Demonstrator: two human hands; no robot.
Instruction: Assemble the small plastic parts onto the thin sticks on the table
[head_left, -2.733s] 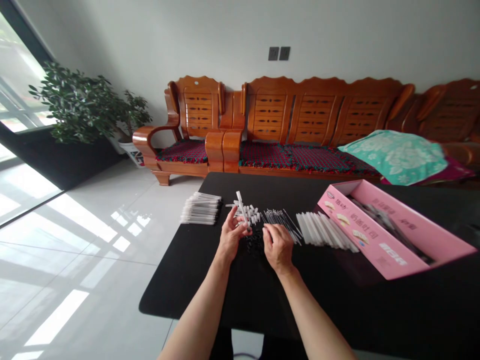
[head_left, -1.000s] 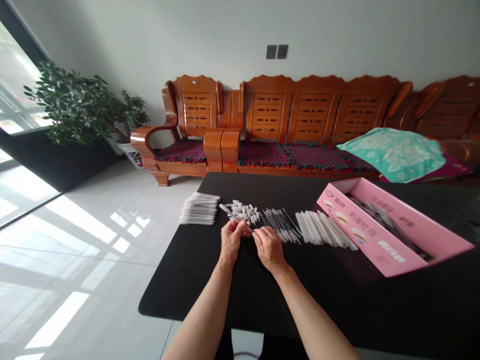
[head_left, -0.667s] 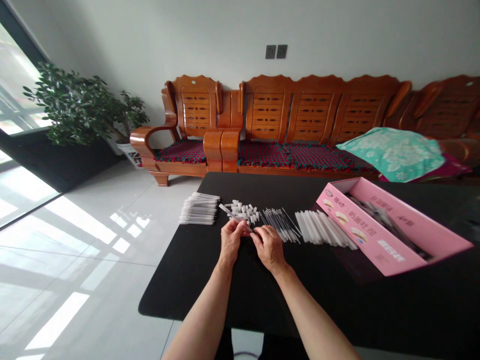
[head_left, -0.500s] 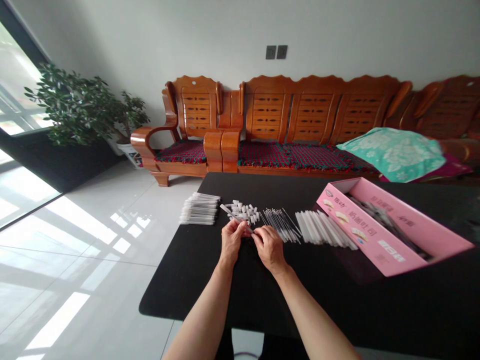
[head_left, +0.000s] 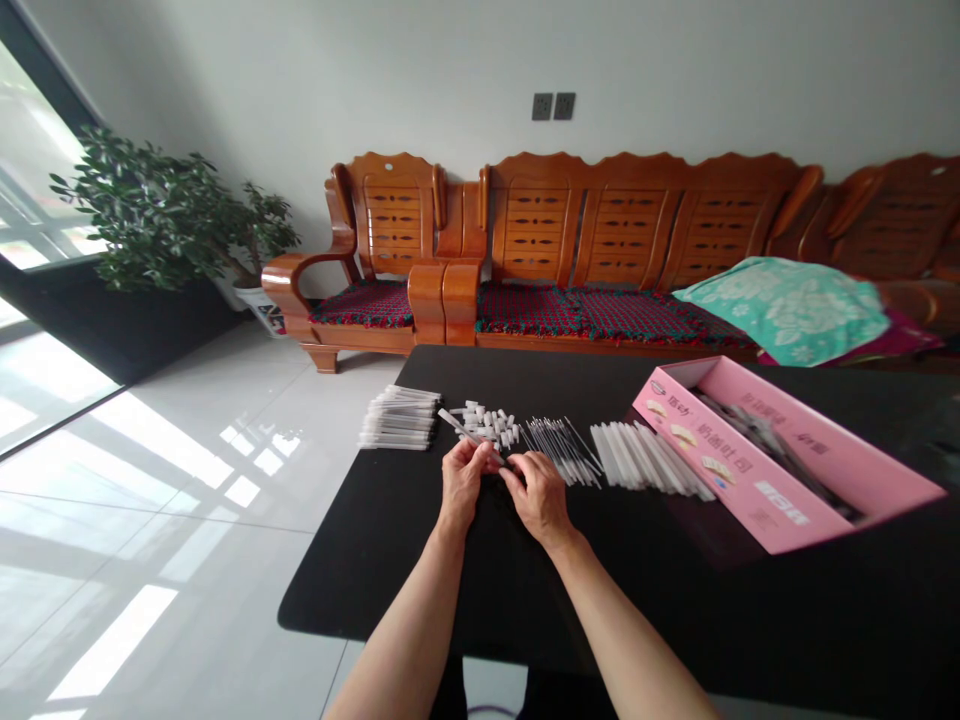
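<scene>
A slim whitish pen (head_left: 456,424) is held slantwise above the black table (head_left: 390,560), its upper end pointing away to the left. My left hand (head_left: 463,482) is closed around its middle. At the pen's near end, the thumb and fingers of my right hand (head_left: 537,494) are pinched together; the tip there is mostly hidden. Just beyond my hands lie a heap of small white caps (head_left: 491,422) and a bunch of thin dark refills (head_left: 562,452). Stacked pens (head_left: 401,420) are on the left, and white tubular barrels (head_left: 645,458) lie in a row on the right.
A pink open box (head_left: 739,480) with dark pieces inside stands on the table's right side. Behind the table is a wooden sofa (head_left: 540,225) with a turquoise cloth (head_left: 795,310). A potted plant (head_left: 161,215) is at the left, by the window.
My right fingers have shifted very slightly at the pen's near end. My left hand and the groups of parts on the table look unmoved.
</scene>
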